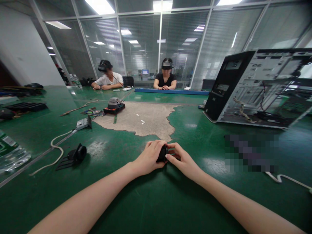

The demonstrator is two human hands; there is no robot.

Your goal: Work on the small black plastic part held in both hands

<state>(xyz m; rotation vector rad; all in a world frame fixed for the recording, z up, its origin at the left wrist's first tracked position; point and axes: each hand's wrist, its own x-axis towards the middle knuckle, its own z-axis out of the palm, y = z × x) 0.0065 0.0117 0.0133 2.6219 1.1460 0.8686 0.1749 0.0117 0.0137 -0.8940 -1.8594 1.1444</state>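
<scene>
A small black part is between my hands, just above or on the green table; its kind is hard to make out because the fingers cover much of it. My left hand wraps over it from the left, with the fingers across the top and the thumb below. From the right, my right hand pinches the part's edge between thumb and fingertips. Off to the left lies a black plastic piece with a round collar and several prongs.
A computer case with its side off stands at right. A fan cooler, circuit board and metal box with cable lie left of centre. A plastic bottle is at far left. Two people sit across the table.
</scene>
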